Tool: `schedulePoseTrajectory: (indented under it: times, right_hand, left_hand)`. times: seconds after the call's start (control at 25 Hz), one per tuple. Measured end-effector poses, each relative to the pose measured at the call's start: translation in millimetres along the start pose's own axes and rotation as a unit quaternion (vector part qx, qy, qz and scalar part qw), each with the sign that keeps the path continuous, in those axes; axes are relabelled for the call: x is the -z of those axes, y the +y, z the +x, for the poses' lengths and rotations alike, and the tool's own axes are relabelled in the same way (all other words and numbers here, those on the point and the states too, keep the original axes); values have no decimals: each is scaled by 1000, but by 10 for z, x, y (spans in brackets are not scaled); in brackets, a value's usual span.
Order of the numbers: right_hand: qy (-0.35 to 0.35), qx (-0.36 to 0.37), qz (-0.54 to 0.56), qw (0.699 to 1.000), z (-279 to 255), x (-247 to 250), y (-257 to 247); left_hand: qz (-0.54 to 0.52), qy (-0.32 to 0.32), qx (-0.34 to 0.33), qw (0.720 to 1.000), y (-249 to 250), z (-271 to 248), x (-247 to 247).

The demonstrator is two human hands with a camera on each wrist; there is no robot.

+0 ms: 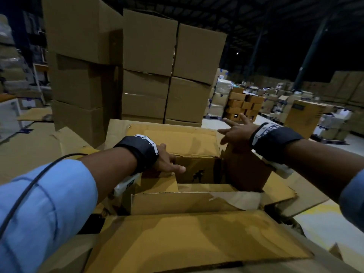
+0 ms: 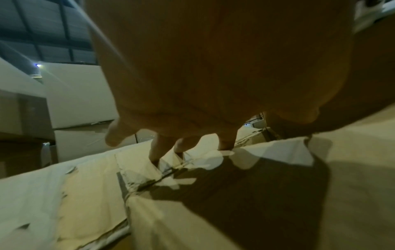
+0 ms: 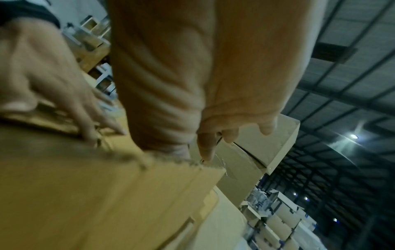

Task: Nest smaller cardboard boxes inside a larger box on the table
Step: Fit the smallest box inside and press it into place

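On the far left we are seeing flattened cardboard sheets (image 1: pixel 37 138) lying about, and behind them tall stacks of closed cartons (image 1: pixel 149 62) walling off the work spot, presumably the stock we are drawing from. Moving in, our left hand (image 1: pixel 167 161) is reaching down over the left rim of the smaller box (image 1: pixel 197 170), fingers extended and relaxed with the tips resting on cardboard; the left wrist view is showing those fingertips (image 2: pixel 155 152) pressing onto a torn flap edge, not curling round anything. We judge it is there to push the flap aside and steady the box so it is sitting square inside. That smaller box is standing open-topped within the larger box (image 1: pixel 197 237), whose wide front flap is folded out toward us, likely to keep the mouth clear. Further right, the dark upright right-hand flap (image 1: pixel 246 170) is standing beside the inner box. Our right hand (image 1: pixel 239 132) is hovering above it with fingers spread and straight, holding nothing; we judge it is either letting go of that flap or getting ready to press it down. Beyond it, on the far right, more pallets of boxes (image 1: pixel 246 107) are filling the warehouse floor
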State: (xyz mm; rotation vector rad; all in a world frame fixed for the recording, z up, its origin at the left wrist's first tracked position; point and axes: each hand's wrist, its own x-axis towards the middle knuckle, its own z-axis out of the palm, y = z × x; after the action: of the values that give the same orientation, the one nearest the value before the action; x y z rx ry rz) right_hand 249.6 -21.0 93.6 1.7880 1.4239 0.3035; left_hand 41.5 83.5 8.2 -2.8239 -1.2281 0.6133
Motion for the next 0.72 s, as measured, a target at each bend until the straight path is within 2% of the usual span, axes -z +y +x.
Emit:
schedulePoseTrajectory:
  times: [0.16, 0.32, 0.44, 0.56, 0.72]
  right_hand:
    - [-2, 7, -65, 998, -121, -298, -21]
    - [45, 2, -66, 997, -149, -698, -142]
    - [75, 5, 1, 997, -204, -955, -240]
    - [77, 4, 95, 992, -200, -1097, -258]
    - [78, 9, 229, 970, -153, -1201, -242]
  left_hand:
    - [-1, 14, 21, 1000, 62, -24, 0]
    - [42, 30, 44, 998, 117, -10, -42]
    - [53, 36, 58, 996, 153, -24, -38]
    - [58, 39, 74, 995, 169, -47, -26]
    - [59, 42, 99, 992, 194, -106, 10]
